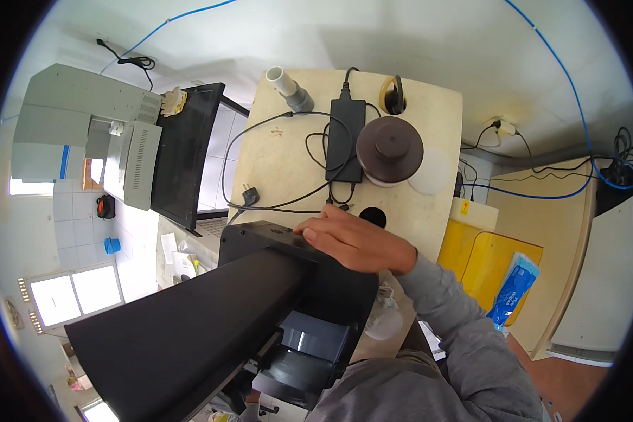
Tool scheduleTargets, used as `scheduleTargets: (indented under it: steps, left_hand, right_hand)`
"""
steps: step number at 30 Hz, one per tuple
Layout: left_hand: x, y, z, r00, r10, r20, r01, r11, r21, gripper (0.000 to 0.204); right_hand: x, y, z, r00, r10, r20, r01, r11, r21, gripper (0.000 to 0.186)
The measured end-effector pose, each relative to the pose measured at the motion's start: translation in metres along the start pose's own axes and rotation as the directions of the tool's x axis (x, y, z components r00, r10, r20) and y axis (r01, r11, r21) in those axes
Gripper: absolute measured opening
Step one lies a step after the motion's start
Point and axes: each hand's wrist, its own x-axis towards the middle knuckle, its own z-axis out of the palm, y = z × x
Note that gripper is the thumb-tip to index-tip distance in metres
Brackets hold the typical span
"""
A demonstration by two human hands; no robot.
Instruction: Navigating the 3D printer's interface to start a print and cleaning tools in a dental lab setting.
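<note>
My right hand (359,239), in a grey sleeve, reaches from the lower right onto the far end of a black device (260,302) with a long boxy hood. Its fingers are bent and closed at the device's edge; what they pinch, if anything, is hidden. My left hand does not show. Just beyond my right fingers, a black cable (274,209) loops across the cream table (278,158). At its left lies a plug (250,195). A black power adapter (344,137) lies farther back, beside a brown round-lidded container (390,149). A black disc (373,216) is near my knuckles.
A grey cylinder with a white tube (288,88) and a tape roll (392,96) stand at the table's back. A white disc (432,172) lies right. Left is a black monitor (186,155); at right, a yellow bin (475,260) bears a blue packet (513,292).
</note>
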Motion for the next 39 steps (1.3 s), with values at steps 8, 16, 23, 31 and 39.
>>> scheduleTargets:
  steps: [8, 16, 23, 31, 39]
  left_hand:
    - [-0.038, -0.010, 0.012, 0.993, -0.101, -0.060, 0.092, 0.985, -0.144, 0.053]
    - [0.053, 0.101, 0.002, 0.974, 0.222, -0.040, -0.221, 0.975, 0.039, 0.026]
    - [0.074, 0.127, -0.006, 0.971, 0.220, -0.089, -0.225, 0.973, -0.057, 0.035]
    - [0.085, 0.131, -0.004, 0.951, 0.288, -0.112, -0.302, 0.944, -0.136, 0.057]
    - [0.094, 0.122, -0.004, 0.935, 0.342, -0.089, -0.354, 0.899, -0.257, 0.058]
  right_hand:
    - [0.048, 0.021, 0.015, 0.975, 0.048, 0.217, -0.006, 0.981, -0.192, 0.049]
    - [0.043, 0.027, 0.003, 0.975, 0.086, 0.203, -0.056, 0.987, -0.150, 0.051]
    - [-0.041, -0.028, 0.006, 0.917, -0.072, -0.393, 0.101, 0.993, 0.053, 0.046]
    - [-0.247, -0.025, 0.134, 0.512, 0.166, -0.843, 0.045, 0.975, 0.219, 0.041]
    - [-0.331, 0.002, 0.293, 0.231, 0.336, -0.913, -0.045, 0.941, 0.335, 0.039]
